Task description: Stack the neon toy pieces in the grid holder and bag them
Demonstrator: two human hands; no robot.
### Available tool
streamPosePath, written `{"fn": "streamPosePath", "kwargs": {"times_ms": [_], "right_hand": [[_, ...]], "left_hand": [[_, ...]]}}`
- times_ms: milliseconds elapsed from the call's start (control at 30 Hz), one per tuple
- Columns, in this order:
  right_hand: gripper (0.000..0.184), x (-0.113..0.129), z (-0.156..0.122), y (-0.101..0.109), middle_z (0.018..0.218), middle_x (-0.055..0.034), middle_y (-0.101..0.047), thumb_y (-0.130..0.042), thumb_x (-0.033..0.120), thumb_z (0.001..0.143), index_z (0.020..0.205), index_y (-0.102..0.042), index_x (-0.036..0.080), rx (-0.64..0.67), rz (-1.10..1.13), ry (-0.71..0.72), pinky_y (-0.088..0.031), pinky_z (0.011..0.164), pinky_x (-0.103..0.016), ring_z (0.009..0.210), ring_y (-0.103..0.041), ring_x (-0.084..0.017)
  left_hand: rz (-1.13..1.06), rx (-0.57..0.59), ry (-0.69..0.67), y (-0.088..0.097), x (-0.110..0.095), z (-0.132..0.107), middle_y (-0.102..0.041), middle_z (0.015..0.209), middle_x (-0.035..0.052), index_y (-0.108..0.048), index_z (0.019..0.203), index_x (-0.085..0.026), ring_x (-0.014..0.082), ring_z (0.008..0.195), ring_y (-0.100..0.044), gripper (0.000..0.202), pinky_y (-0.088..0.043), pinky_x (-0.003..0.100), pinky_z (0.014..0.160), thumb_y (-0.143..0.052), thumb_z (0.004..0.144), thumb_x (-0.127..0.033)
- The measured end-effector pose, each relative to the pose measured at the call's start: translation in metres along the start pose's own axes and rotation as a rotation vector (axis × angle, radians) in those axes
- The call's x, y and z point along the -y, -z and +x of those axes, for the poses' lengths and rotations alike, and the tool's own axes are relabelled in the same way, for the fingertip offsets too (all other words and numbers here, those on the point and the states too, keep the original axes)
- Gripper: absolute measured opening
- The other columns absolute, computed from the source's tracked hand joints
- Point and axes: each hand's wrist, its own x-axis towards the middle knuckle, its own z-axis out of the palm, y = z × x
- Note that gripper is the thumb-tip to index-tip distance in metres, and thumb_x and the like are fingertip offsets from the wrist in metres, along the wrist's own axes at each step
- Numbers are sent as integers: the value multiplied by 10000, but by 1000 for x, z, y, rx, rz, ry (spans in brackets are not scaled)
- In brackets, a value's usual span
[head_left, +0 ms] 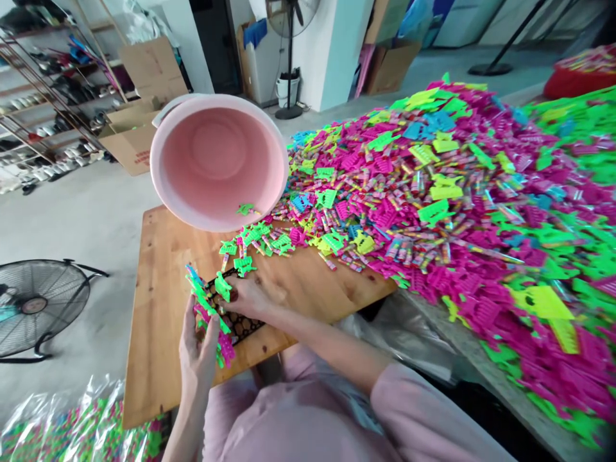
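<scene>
My left hand is closed around a long row of small plastic pieces in blue, green and pink, held at a tilt above the table's near left part. Close beside it, my right hand pinches a small green plastic piece in its fingertips. Under both hands lies a black lattice tray, partly hidden by the right hand and wrist. Just beyond the fingers, loose green pieces and thin printed tubes are scattered on the wooden table.
A tilted pink tub stands at the table's far edge, with a green piece inside. To the right spreads a big heap of pink, green, yellow and blue pieces. A floor fan and a clear bag of pieces are on the left.
</scene>
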Motion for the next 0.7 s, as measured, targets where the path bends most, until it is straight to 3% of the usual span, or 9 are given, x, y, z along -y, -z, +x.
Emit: {"fn": "streamPosePath", "kwargs": {"times_ms": [100, 200, 300, 433, 567, 700], "right_hand": [[212, 9, 2, 12, 789, -20, -695, -688, 313, 802, 939, -617, 167, 68, -243, 58, -406, 635, -246, 752, -654, -195], [316, 17, -1, 20, 822, -39, -706, -689, 384, 811, 1029, -606, 172, 143, -410, 129, -403, 650, -260, 779, -660, -220], [318, 24, -5, 23, 868, -56, -716, -676, 316, 837, 1101, -580, 167, 268, -529, 214, -415, 638, -253, 778, -664, -212], [336, 31, -8, 19, 901, -78, -724, -668, 248, 851, 1150, -551, 147, 388, -640, 285, -444, 604, -254, 781, -676, -209], [348, 29, -13, 15, 915, -86, -728, -666, 284, 863, 1147, -549, 119, 381, -661, 303, -468, 612, -264, 804, -685, -219], [338, 13, 2, 32, 1033, -32, -715, -699, 332, 841, 1127, -586, 193, 326, -497, 276, -485, 710, -223, 909, -678, -174]], "left_hand": [[-12, 9, 11, 0, 2, 0, -678, 949, 21, -351, 1485, -244, 96, 636, -556, 826, -488, 196, 586, -654, 779, -545], [-1, 12, 12, 0, 7, 0, -672, 1070, 39, -321, 1498, -254, 99, 689, -574, 821, -504, 205, 636, -632, 796, -547], [66, -27, -18, 0, 11, 2, -618, 1256, 64, -284, 1510, -275, 149, 914, -631, 808, -521, 264, 818, -607, 815, -530], [220, -63, -103, -2, 10, 13, -643, 1215, 90, -282, 1510, -250, 211, 1005, -646, 837, -527, 346, 884, -633, 795, -505], [334, -53, -223, 2, 9, 25, -623, 1254, 109, -423, 1441, -212, 262, 1177, -582, 689, -472, 408, 998, -564, 832, -501], [385, 11, -233, 13, 17, 31, -516, 1414, 116, -463, 1411, -224, 284, 1357, -430, 605, -328, 462, 1122, -478, 876, -507]]}}
